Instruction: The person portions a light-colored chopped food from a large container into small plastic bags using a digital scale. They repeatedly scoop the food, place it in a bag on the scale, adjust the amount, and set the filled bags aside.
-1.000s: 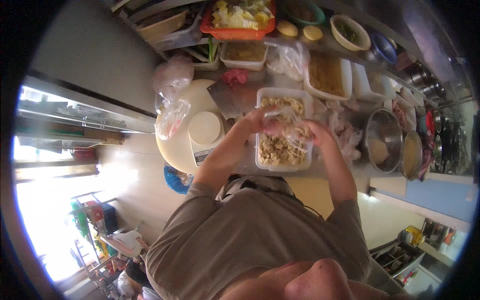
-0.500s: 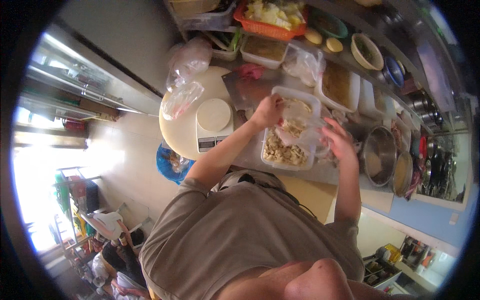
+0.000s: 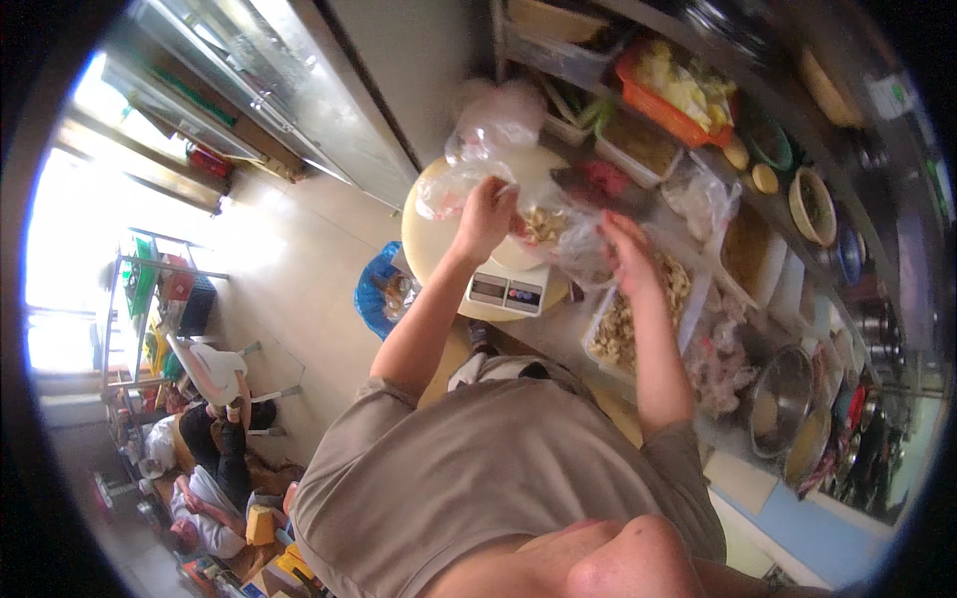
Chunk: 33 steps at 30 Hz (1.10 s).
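Note:
Between my hands hangs a clear plastic bag [image 3: 578, 249] with pale brown sliced pieces in it, possibly mushrooms. My left hand [image 3: 485, 221] pinches the bag's left side, and my right hand [image 3: 630, 257] grips its right side. The bag is over a white kitchen scale [image 3: 510, 287], hiding part of its round plate. Under the scale is a round cream-coloured board [image 3: 424, 234]. To the right, below my right forearm, a white plastic container [image 3: 588, 344] holds more of the same pieces. Another clear bag [image 3: 449, 189] lies on the board beside my left hand.
An orange basket [image 3: 638, 95] of cut leaves stands at the back, with a food tub [image 3: 643, 164] before it. Metal bowls [image 3: 783, 399] stand at the right. A blue-lined bin [image 3: 371, 299] is on the floor at left. A person [image 3: 214, 513] sits farther off at lower left.
Both hands have moved from above the white container to over the scale, carrying the plastic bag with pieces in it. The whole view has turned, shifting the counter rightward.

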Each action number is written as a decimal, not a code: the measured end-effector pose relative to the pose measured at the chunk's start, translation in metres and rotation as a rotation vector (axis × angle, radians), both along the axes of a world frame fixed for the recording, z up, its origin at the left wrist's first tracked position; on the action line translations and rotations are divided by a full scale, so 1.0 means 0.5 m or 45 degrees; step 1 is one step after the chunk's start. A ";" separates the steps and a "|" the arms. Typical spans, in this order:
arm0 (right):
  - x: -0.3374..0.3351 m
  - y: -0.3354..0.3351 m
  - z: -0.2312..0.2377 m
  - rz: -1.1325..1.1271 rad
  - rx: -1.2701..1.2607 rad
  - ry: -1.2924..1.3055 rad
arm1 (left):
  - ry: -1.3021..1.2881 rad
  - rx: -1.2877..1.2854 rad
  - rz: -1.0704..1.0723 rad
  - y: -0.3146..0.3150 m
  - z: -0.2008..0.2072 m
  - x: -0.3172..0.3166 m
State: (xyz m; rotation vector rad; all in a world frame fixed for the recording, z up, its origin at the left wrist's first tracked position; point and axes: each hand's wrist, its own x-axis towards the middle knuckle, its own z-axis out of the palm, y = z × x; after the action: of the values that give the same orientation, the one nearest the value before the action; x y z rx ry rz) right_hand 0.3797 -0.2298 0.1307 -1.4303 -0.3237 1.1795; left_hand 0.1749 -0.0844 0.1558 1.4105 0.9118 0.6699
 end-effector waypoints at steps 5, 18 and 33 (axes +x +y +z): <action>-0.062 0.066 -0.096 0.149 -0.109 -0.128 | -0.017 -0.257 -0.007 0.031 -0.060 -0.113; 0.060 -0.095 -0.096 0.019 -0.147 -0.422 | 1.013 0.103 0.593 0.228 -0.276 -0.159; 0.016 -0.165 -0.117 0.068 -0.296 -0.463 | 0.760 0.236 0.531 0.206 -0.201 -0.214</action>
State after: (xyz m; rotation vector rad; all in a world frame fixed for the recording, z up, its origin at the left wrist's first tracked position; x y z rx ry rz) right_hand 0.3875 -0.3123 0.0723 -1.8544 -0.4911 1.0195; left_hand 0.0678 0.0189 0.0553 1.6366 1.6807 0.6594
